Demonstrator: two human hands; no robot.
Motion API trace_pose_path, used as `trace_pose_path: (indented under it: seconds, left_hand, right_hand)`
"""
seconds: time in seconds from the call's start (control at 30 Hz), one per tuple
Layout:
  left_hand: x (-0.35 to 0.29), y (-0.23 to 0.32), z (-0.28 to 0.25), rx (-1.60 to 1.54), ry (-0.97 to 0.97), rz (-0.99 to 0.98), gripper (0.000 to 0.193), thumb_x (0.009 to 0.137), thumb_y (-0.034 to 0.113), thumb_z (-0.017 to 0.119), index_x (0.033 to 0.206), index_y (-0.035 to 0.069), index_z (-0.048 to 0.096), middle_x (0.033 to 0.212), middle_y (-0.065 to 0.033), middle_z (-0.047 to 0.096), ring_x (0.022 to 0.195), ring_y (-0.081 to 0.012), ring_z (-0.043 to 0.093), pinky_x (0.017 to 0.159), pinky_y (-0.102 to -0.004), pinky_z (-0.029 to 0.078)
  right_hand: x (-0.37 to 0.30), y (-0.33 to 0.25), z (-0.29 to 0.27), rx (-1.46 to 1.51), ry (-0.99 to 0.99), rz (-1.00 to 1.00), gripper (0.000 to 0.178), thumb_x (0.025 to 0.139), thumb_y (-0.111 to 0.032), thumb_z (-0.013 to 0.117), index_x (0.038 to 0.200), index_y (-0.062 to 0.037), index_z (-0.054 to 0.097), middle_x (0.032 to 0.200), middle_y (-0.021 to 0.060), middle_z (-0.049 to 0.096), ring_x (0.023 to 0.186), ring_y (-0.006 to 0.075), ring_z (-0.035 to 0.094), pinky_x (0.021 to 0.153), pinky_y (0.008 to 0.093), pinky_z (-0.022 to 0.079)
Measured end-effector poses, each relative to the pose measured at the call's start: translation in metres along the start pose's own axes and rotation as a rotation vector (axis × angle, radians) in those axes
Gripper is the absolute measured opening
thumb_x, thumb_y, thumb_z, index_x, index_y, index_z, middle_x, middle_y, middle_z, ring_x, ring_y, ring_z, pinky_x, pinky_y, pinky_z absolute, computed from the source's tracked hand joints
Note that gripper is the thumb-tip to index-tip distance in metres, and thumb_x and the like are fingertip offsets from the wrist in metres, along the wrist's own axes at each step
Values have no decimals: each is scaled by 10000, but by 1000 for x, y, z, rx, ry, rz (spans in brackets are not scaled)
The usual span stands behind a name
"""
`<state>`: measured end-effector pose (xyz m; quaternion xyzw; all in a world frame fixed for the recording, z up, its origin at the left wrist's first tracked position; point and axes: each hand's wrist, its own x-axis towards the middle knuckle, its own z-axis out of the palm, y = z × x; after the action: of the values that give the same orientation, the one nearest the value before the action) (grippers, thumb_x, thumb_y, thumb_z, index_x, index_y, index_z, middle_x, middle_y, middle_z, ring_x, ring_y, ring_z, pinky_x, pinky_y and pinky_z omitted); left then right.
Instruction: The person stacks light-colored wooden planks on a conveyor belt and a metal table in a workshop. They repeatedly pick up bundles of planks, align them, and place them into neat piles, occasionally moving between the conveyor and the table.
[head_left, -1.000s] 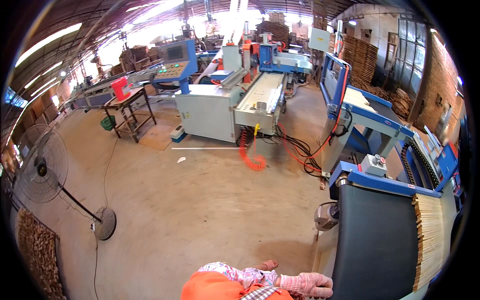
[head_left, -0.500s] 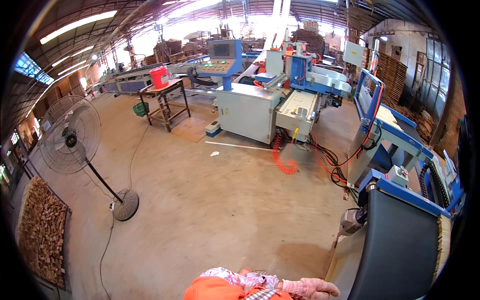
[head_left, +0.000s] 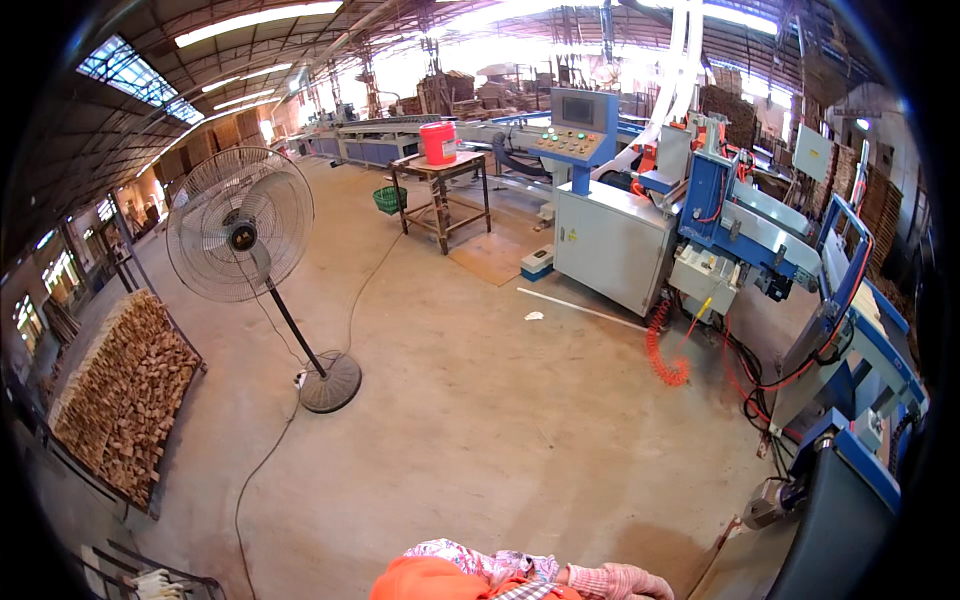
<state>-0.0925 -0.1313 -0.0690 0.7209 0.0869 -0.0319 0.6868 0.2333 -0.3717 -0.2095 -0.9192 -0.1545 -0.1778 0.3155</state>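
Note:
My right hand [head_left: 630,581], in a pink knitted glove, shows at the lower edge beside my orange garment [head_left: 425,580]. Its fingers are partly cut off by the frame, so what they do or hold is not visible. Floral-patterned cloth [head_left: 480,562] lies next to the glove's cuff. The nearest equipment to this hand is a dark conveyor belt [head_left: 845,535] at the lower right. My left hand does not appear.
A pedestal fan [head_left: 242,236] stands left, its cable along the floor. Stacked wood pieces [head_left: 125,395] lie beyond it. A red bucket [head_left: 438,144] tops a small table [head_left: 437,170]. A grey machine cabinet [head_left: 612,246] and coiled orange hose [head_left: 660,355] are to the right.
The view has turned left, so the fan, table and machines sit farther right in the picture. More of the wood stack shows, less of the conveyor. The gloved fingers show less.

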Motion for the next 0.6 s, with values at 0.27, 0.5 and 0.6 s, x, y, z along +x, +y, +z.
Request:
trace_pose_path:
  seconds: [0.27, 0.5, 0.6]
  left_hand:
    - [-41, -52, -6, 17, -71, 92, 431, 984, 358, 648, 1336, 109, 642, 1250, -117, 705, 1186, -270, 645, 1009, -411, 511]
    - [-42, -61, -29, 57, -216, 248, 412, 1017, 295, 579, 1382, 104, 580, 1304, -82, 646, 1250, -255, 602, 1039, -405, 496]
    - [2, -63, -78, 42, -341, 182, 411, 1019, 260, 594, 1392, 85, 585, 1270, -109, 677, 1191, -257, 637, 1006, -353, 508]
  right_hand:
    - [-38, 35, -26, -121, 40, 73, 494, 1109, -266, 280, 1516, -5, 381, 1545, 188, 460, 1423, 284, 460, 1206, 464, 373]
    - [-93, 146, -71, -249, 147, 171, 481, 1111, -245, 277, 1511, 2, 378, 1538, 189, 468, 1423, 278, 459, 1211, 461, 371]
    - [-136, 179, -81, -295, 283, 391, 476, 1112, -237, 276, 1509, 5, 377, 1534, 190, 471, 1424, 276, 458, 1214, 459, 370]
